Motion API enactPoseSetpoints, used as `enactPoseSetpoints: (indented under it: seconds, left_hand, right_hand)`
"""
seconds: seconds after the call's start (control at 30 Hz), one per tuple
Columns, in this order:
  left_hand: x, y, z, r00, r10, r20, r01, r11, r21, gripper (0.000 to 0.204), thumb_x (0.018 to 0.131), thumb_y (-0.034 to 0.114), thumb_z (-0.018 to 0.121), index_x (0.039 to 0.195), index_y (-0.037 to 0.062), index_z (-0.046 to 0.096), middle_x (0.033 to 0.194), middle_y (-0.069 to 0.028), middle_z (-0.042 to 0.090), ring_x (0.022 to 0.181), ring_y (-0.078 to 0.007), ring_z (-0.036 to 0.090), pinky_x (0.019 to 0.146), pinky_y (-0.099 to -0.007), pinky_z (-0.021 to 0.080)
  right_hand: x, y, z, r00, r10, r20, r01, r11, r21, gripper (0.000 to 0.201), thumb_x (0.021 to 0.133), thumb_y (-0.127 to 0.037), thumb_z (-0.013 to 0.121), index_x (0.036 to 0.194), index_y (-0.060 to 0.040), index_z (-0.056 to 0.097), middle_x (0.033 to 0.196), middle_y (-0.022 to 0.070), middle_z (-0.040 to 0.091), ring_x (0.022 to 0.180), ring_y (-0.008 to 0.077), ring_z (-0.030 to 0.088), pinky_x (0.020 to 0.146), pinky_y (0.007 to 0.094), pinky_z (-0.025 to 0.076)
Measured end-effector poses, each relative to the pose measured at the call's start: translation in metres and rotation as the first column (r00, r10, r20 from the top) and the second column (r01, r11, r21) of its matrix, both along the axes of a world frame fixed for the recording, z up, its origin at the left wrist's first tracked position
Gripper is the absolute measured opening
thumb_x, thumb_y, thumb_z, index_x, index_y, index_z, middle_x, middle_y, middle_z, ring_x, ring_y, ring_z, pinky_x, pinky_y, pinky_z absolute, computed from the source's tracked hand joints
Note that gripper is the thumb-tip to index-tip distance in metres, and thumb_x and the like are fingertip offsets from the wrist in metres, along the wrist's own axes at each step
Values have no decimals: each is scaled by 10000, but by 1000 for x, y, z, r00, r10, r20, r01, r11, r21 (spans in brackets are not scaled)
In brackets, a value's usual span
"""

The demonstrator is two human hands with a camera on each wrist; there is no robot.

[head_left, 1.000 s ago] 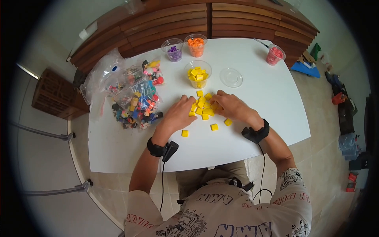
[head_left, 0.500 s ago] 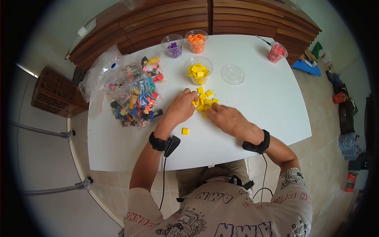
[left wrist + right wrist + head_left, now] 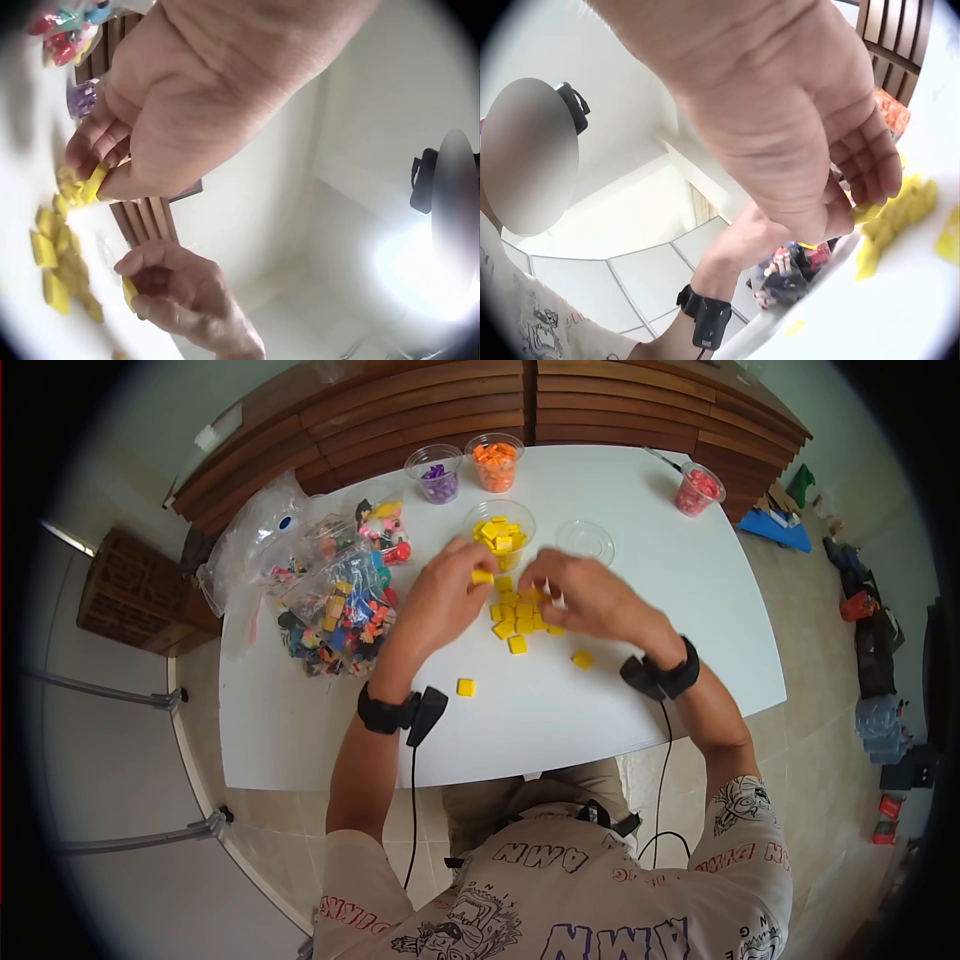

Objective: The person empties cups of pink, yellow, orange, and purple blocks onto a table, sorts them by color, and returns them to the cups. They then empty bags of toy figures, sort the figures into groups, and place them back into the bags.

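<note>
My left hand (image 3: 448, 592) pinches a yellow square tile (image 3: 482, 577) between thumb and fingers, just in front of the clear plastic cup of yellow tiles (image 3: 501, 536). Across from it, my right hand (image 3: 585, 598) is bent over the right side of a loose pile of yellow tiles (image 3: 522, 622). The left wrist view shows another yellow tile (image 3: 129, 292) between the right thumb and fingertips. Stray tiles lie nearer me, one yellow tile (image 3: 466, 687) on the left and another (image 3: 582, 659) on the right.
A clear lid (image 3: 586, 543) lies right of the yellow cup. Behind stand cups of purple pieces (image 3: 438, 483) and orange pieces (image 3: 495, 468); a cup of pink pieces (image 3: 698, 491) is at far right. Plastic bags of small figures (image 3: 345, 600) cover the table's left side.
From the pile, my left hand has risen forward toward the yellow cup with a tile. My right hand has shifted forward, uncovering tiles near me.
</note>
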State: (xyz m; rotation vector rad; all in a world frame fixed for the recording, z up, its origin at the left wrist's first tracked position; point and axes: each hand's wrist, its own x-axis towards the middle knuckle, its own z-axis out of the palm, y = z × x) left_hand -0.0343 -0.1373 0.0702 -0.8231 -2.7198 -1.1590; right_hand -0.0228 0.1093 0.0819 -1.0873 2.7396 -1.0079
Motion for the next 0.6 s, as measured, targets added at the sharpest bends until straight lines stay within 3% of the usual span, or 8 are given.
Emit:
enactPoseSetpoints:
  seconds: [0.1, 0.2, 0.27, 0.3, 0.4, 0.47, 0.53, 0.6]
  left_hand:
    - [-30, 8, 17, 997, 15, -75, -10, 998, 62, 198, 900, -8, 704, 1087, 17, 645, 1027, -109, 612, 749, -212, 601, 727, -340, 523]
    - [-45, 12, 28, 991, 45, -125, -38, 998, 55, 226, 910, 36, 724, 1125, 20, 657, 1090, -110, 648, 775, -212, 624, 752, -332, 534]
    - [-45, 9, 30, 963, 188, -192, -173, 980, 93, 230, 920, 68, 730, 1135, 21, 665, 1080, -118, 676, 825, -225, 657, 760, -338, 541]
    - [-43, 3, 29, 964, 186, -192, -171, 981, 94, 230, 920, 68, 730, 1135, 21, 665, 1080, -118, 676, 825, -225, 657, 760, -338, 541]
    - [-25, -12, 20, 985, 161, -55, -162, 986, -28, 223, 920, 102, 745, 1115, 24, 669, 1058, -121, 699, 872, -241, 677, 763, -348, 547]
    - [-11, -17, 12, 982, 53, 182, -9, 972, -234, 257, 886, 133, 792, 1093, 31, 678, 967, -113, 694, 863, -249, 675, 752, -355, 548]
    - [-5, -18, 2, 967, 15, 256, 63, 953, -295, 306, 861, 147, 816, 1109, 35, 675, 984, -117, 686, 888, -258, 675, 772, -366, 549]
    - [0, -18, -9, 946, -17, 323, 136, 927, -350, 355, 836, 160, 840, 1124, 39, 672, 1000, -121, 678, 913, -266, 675, 792, -376, 550]
  right_hand:
    - [-37, -9, 27, 987, -24, -156, 19, 999, -33, 254, 865, -57, 691, 1115, -16, 684, 1057, 124, 685, 865, 260, 687, 784, 381, 579]
    - [-79, -16, 25, 993, -55, -107, 48, 997, -67, 233, 891, -53, 684, 1120, -11, 685, 1079, 126, 700, 870, 258, 694, 781, 381, 577]
    - [-81, -14, 28, 986, -80, -147, 70, 995, -71, 239, 908, -57, 685, 1141, -5, 681, 1088, 130, 715, 877, 251, 696, 788, 385, 574]
    - [-78, -10, 27, 988, -88, -124, 85, 996, -26, 249, 908, -63, 692, 1151, -10, 680, 1094, 134, 715, 879, 259, 697, 794, 394, 572]
    - [-55, -2, 27, 999, -47, 4, 46, 991, 124, 265, 910, -86, 712, 1164, -19, 679, 1107, 140, 711, 888, 281, 700, 810, 404, 567]
    - [-41, 0, 17, 993, 1, 117, -25, 978, 208, 272, 912, -103, 725, 1168, -24, 679, 1114, 143, 707, 894, 295, 701, 819, 407, 564]
    - [-35, -2, 1, 986, 95, 140, -129, 957, 260, 284, 909, -143, 752, 1160, -33, 682, 1116, 147, 698, 939, 314, 699, 851, 408, 556]
    - [-29, -10, -7, 979, 79, 186, -128, 954, 271, 346, 896, -181, 781, 1194, -47, 667, 1130, 139, 668, 1012, 322, 686, 887, 416, 547]
